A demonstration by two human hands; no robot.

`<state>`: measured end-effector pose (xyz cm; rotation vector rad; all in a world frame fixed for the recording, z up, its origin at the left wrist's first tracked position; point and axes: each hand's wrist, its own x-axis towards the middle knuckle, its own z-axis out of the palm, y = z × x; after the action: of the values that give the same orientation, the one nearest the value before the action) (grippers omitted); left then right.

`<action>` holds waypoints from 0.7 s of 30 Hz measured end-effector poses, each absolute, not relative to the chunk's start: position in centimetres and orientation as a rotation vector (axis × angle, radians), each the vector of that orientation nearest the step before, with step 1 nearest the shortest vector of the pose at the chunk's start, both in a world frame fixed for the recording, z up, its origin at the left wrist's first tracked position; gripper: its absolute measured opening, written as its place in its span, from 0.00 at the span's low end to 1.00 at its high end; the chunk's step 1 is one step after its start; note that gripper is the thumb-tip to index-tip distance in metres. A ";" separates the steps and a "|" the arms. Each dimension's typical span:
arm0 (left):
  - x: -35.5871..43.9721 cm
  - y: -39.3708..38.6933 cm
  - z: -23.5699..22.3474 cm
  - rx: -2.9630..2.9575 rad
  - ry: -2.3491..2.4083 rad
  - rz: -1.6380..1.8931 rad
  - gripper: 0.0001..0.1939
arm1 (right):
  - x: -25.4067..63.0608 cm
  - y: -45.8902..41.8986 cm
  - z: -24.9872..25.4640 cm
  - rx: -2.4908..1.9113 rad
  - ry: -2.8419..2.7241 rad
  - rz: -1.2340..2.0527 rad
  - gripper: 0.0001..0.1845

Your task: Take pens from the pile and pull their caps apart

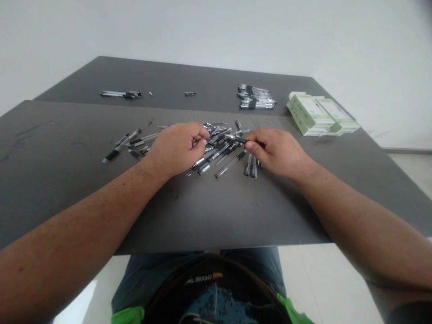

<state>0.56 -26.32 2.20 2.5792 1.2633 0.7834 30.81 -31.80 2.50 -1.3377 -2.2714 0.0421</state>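
Note:
A loose heap of clear and black pen parts [219, 155] lies in the middle of the dark table. My right hand [278, 150], at the heap's right side, is closed on a pen barrel [236, 138] with a black grip; its tip points left. Over the left part of the heap is my left hand [182, 146], thumb and forefinger curled together. Whatever it pinches, if anything, is too small or hidden to make out. Near my right fingers lie pen caps [250, 167]. Left of my left hand, more pen parts [116, 150] are scattered.
At the back right, a stack of pens [254, 97] lies beside green and white boxes [313, 114]. Several pens [119, 94] lie at the back left, with a small white piece [150, 94] and a pen cap [190, 94] further right. The table's front edge [219, 249] is close to my lap.

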 end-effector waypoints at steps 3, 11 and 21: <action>0.4 -25.4 1.5 2.616 1.267 0.757 0.18 | 30.8 -31.7 2.6 -1.417 -2.225 0.016 0.16; 0.6 -24.5 0.6 2.859 0.921 0.571 0.25 | 30.5 -31.9 2.8 -1.455 -2.183 0.037 0.15; 0.5 -24.3 0.2 2.941 0.843 0.502 0.24 | 30.5 -31.9 2.8 -1.439 -2.195 0.032 0.16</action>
<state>0.54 -24.28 0.20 2.9406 0.8433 0.5015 30.47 -31.94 2.75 -1.4393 -2.1948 0.0324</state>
